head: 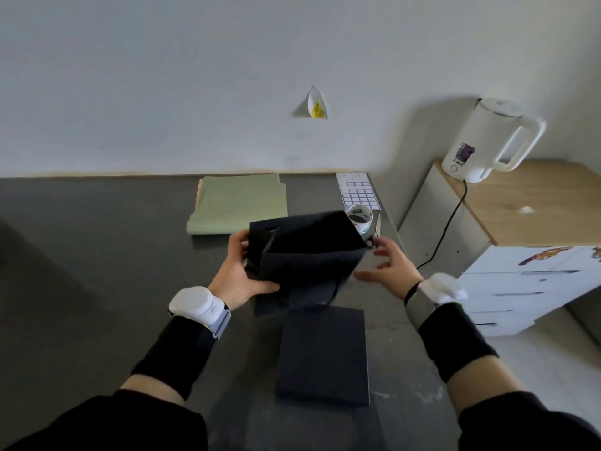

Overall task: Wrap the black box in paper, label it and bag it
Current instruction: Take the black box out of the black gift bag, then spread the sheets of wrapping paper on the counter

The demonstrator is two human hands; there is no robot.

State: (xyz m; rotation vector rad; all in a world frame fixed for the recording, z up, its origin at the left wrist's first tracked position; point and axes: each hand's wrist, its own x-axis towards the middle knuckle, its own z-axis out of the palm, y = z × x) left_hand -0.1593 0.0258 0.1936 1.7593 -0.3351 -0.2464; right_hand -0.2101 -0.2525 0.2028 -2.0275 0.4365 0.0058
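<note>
A flat black box (323,353) is laid on the dark table (97,255). At its 12 o'clock, a black paper bag (309,252) is held tilted, gripped at one edge by the left hand (239,275). Folded green paper (239,203) is laid flat at 11 o'clock and a label sheet (359,192) at 1 o'clock.

Illumination is recorded as soft and rather dim, with a cool grey cast. Light is received from the right: the shadow of the kettle (481,141) is thrown leftward on the wall (162,76), with diffuse edges. The left part of the table (97,255) is darkened. Surface detail is largely lost in the black bag (309,252) and black box (325,353). Mild overall softness is noted. Straight lines are bowed toward the frame edges.
</note>
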